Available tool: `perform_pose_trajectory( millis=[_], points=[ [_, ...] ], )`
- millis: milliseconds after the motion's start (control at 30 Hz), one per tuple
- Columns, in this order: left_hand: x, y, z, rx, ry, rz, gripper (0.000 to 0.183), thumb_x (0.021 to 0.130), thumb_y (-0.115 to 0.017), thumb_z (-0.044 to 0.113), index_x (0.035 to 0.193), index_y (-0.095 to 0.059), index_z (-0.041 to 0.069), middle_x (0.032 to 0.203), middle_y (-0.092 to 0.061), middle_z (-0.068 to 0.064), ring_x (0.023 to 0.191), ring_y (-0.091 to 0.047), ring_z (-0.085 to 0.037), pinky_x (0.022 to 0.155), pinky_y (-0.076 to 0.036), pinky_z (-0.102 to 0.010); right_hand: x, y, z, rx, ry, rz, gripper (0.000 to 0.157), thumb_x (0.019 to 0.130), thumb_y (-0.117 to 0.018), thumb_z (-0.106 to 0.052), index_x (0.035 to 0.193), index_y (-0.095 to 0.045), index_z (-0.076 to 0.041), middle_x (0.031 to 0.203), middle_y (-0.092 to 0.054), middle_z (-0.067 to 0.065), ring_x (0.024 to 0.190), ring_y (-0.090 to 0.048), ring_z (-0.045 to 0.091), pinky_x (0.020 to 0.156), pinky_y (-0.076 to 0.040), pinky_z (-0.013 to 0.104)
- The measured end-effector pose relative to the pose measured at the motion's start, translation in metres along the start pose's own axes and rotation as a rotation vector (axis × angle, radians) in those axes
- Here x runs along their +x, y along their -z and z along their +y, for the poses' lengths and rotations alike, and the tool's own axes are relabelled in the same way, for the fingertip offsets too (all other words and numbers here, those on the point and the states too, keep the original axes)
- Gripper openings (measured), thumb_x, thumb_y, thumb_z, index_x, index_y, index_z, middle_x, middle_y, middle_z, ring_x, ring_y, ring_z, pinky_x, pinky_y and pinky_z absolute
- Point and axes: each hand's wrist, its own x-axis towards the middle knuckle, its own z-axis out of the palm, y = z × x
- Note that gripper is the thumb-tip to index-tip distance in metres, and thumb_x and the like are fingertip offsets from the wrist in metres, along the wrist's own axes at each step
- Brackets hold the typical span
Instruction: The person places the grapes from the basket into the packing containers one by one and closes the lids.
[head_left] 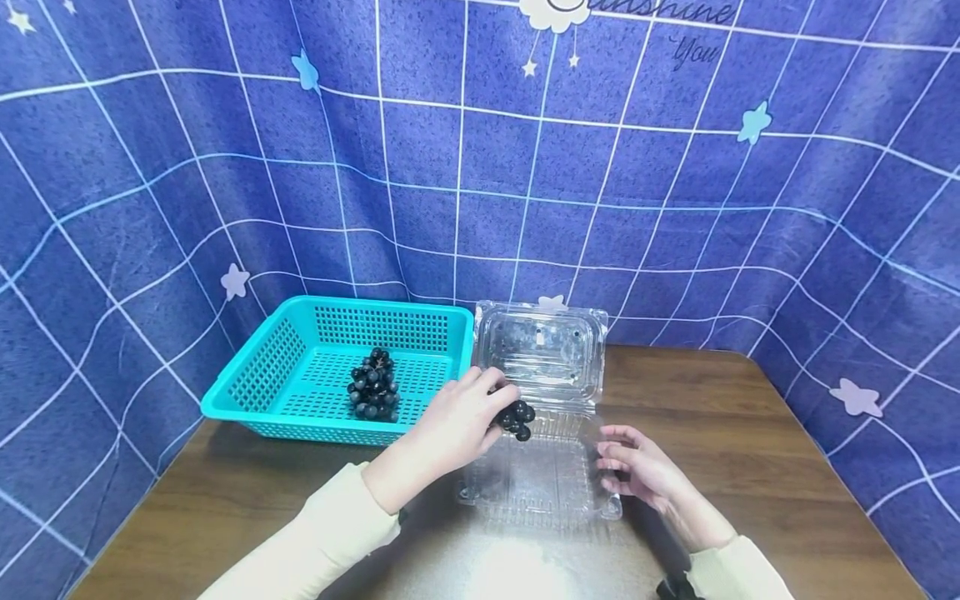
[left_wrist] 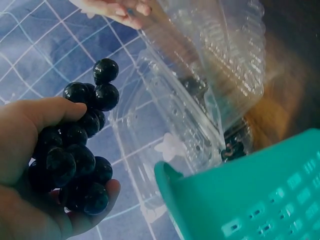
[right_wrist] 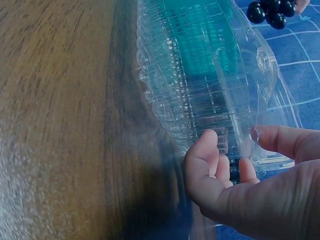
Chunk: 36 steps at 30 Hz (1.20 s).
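Note:
A bunch of dark grapes [head_left: 516, 418] is gripped in my left hand [head_left: 467, 410], thumb and fingers curled round it in the left wrist view. This hand holds it over the near tray of a clear plastic clamshell box [head_left: 536, 475], whose hinged lid [head_left: 540, 346] lies folded back on the far side. My right hand [head_left: 647, 468] is at the right side of the box, fingers spread and loosely bent. In the right wrist view, the thumb tip is right at the rim and the fingers [right_wrist: 202, 155] lie along the outer wall.
To the left stands a turquoise perforated basket [head_left: 247, 400] with another bunch of dark grapes [head_left: 373, 387] in it. Its right end comes close to the box lid. Wooden table [head_left: 697, 400] extends to the right, and a blue gridded curtain [head_left: 480, 167] encloses the back and sides.

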Motion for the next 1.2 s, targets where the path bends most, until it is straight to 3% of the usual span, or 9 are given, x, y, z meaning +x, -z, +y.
perform_pose_trajectory(
  millis=[533, 900, 1200],
  points=[
    [0.0, -0.018, 0.015, -0.056, -0.055, -0.054, 0.043, 0.077, -0.071, 0.025, 0.118, -0.056, 0.026, 0.114, -0.055, 0.003, 0.096, -0.051, -0.016, 0.066, -0.05, -0.028, 0.001, 0.001, 0.003, 0.002, -0.004, 0.007, 0.049, 0.09, -0.054, -0.006, 0.132, -0.029, 0.002, 0.101, -0.056, 0.003, 0.091, -0.059, 0.02, 0.072, -0.053, 0.033],
    [-0.002, -0.031, 0.02, -0.078, -0.098, -0.073, 0.041, 0.077, -0.072, 0.026, 0.115, -0.057, 0.026, 0.11, -0.055, 0.004, 0.093, -0.053, -0.015, 0.065, -0.05, -0.026, 0.0, 0.002, 0.003, -0.013, -0.002, 0.003, 0.046, 0.09, -0.055, -0.007, 0.13, -0.033, -0.002, 0.101, -0.056, 0.002, 0.094, -0.06, 0.021, 0.075, -0.053, 0.036],
    [-0.006, -0.038, 0.023, -0.105, -0.128, -0.143, 0.041, 0.077, -0.073, 0.028, 0.115, -0.057, 0.027, 0.11, -0.055, 0.006, 0.098, -0.053, -0.014, 0.068, -0.051, -0.028, 0.0, 0.001, 0.002, -0.023, -0.004, 0.008, 0.045, 0.09, -0.055, -0.008, 0.13, -0.034, -0.002, 0.103, -0.055, 0.003, 0.095, -0.059, 0.021, 0.077, -0.053, 0.038]
  ],
)
